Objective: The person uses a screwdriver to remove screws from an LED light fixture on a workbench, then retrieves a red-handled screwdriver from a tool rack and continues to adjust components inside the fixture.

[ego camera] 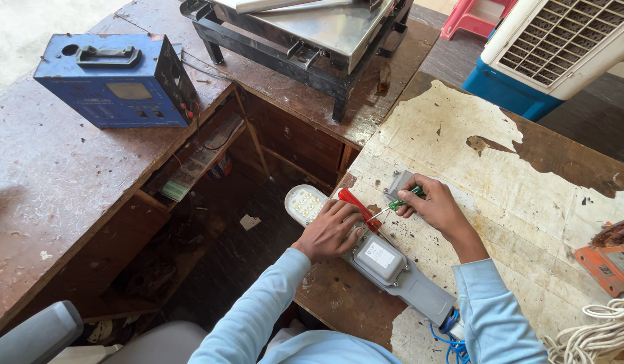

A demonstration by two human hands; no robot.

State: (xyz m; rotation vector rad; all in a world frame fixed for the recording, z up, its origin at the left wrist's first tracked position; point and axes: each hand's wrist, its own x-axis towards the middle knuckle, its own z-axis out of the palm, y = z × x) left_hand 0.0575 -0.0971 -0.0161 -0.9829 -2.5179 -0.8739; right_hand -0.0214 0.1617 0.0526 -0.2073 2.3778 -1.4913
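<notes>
Gripping the red screwdriver (pixel 356 205) left-handed (pixel 332 229), we close right fingers (pixel 410 202) on the green one (pixel 401 200) above the lamp (pixel 373 259).

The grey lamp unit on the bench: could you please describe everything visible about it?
The grey lamp unit is long, apparently plastic or metal-cased, lying flat across the worn table's edge. Its white LED head overhangs the edge; a raised box with a label sits mid-body; blue wires leave its tail. The left hand presses on it.
</notes>
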